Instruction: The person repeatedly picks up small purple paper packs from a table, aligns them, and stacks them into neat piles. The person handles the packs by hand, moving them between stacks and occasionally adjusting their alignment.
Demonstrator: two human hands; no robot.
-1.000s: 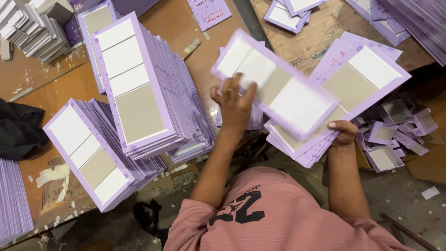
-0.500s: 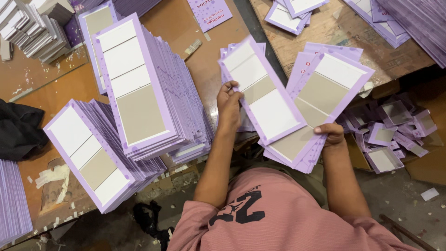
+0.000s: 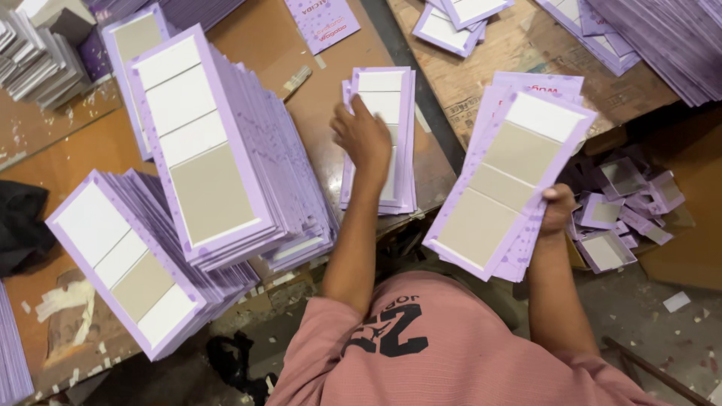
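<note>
**Lilac card panels sorted across a brown worktable**

The brown wooden worktable (image 3: 301, 83), scuffed and flecked with paper scraps, fills most of the view. On it a tall slanting stack of panels (image 3: 203, 150) leans across a second fanned stack (image 3: 128, 263) at the table's near edge; both are long rectangles of stiff card with lilac borders and white and grey-beige windows. Further right, a plywood board (image 3: 519, 45) carries more loose lilac sheets, and a carton of small folded lilac boxes (image 3: 617, 210) sits low beside the right forearm. A dark cloth (image 3: 22, 225) lies at the far left.

The left hand (image 3: 365, 139) lies palm down, fingers loosely curled, pressing on the small pile of panels (image 3: 380, 135) that rests flat near the table's inner edge; its wrist covers the pile's middle. Well apart from it, the right hand (image 3: 558, 210) pinches the lower edge of a held bundle of panels (image 3: 511, 180), thumb on top, the bundle tilted over the gap between table and board. The person's pink shirt (image 3: 451, 353) blocks the floor below.
</note>
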